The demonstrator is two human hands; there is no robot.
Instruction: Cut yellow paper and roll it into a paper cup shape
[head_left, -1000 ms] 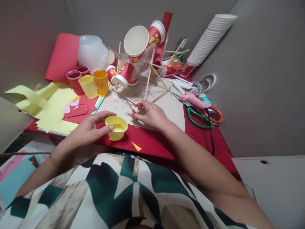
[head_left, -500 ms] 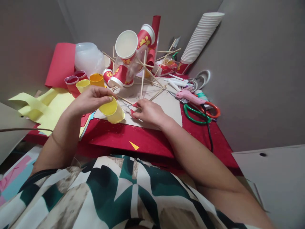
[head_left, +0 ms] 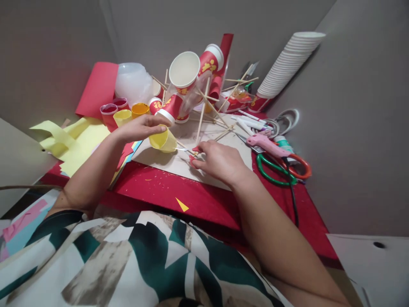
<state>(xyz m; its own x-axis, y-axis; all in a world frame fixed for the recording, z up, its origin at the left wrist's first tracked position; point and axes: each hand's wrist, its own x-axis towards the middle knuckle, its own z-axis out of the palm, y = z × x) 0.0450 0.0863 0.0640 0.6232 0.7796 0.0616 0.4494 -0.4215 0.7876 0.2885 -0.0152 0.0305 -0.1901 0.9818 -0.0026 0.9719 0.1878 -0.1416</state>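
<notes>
My left hand (head_left: pixel 143 127) grips a yellow paper tube (head_left: pixel 163 141) by its upper rim, thumb on the near side. The tube is tilted over the beige board (head_left: pixel 159 164). In my right hand (head_left: pixel 220 160) is a small pair of red-handled scissors (head_left: pixel 194 158), fingers in the loops. The scissors' blades point left and reach the tube's right end. Behind the left hand stand a paler yellow tube (head_left: pixel 122 117), an orange tube (head_left: pixel 140 110) and a red tube (head_left: pixel 109 115). Wooden sticks (head_left: pixel 201 117) joined in a frame rise just beyond the right hand.
Red paper cups (head_left: pixel 184 70) cluster at the back. A tall stack of white cups (head_left: pixel 287 64) leans at the right wall. A pink glue gun (head_left: pixel 268 144) and green-and-orange-handled scissors (head_left: pixel 271 172) lie right. Yellow paper (head_left: pixel 81 140) lies left; a yellow scrap (head_left: pixel 182 204) is near the front edge.
The camera view has shifted, so the scene sits further right and lower. The yellow tube is tipped more sideways, and the scissors' blades have come to its end. Both hands keep their holds.
</notes>
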